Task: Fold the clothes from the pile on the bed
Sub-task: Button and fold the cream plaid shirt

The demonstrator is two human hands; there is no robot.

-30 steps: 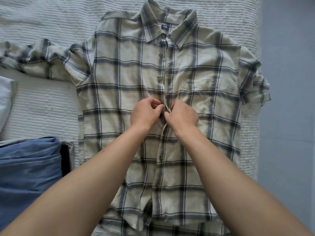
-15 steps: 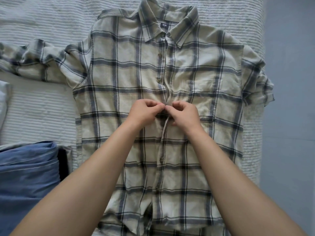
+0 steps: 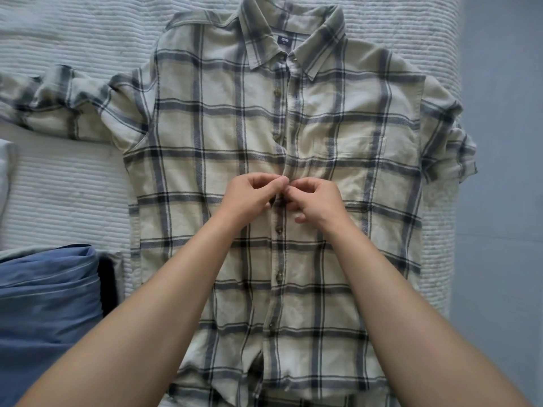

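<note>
A cream plaid shirt with dark grey checks lies flat, front up, on the white ribbed bedspread, collar at the far side. One sleeve stretches out to the left; the other is bunched at the right edge of the bed. My left hand and my right hand meet at the button placket at mid-chest. Both pinch the placket edges with curled fingers. The button between them is hidden by the fingertips.
A blue striped garment lies in a pile at the lower left, with a dark item beside it. A white cloth shows at the left edge. The bed ends at the right, next to grey-blue floor.
Both hands stay at the same spot on the placket, fingertips drawn closer together. The placket gap seen below them one second ago now lies shut. The view has shifted slightly.
</note>
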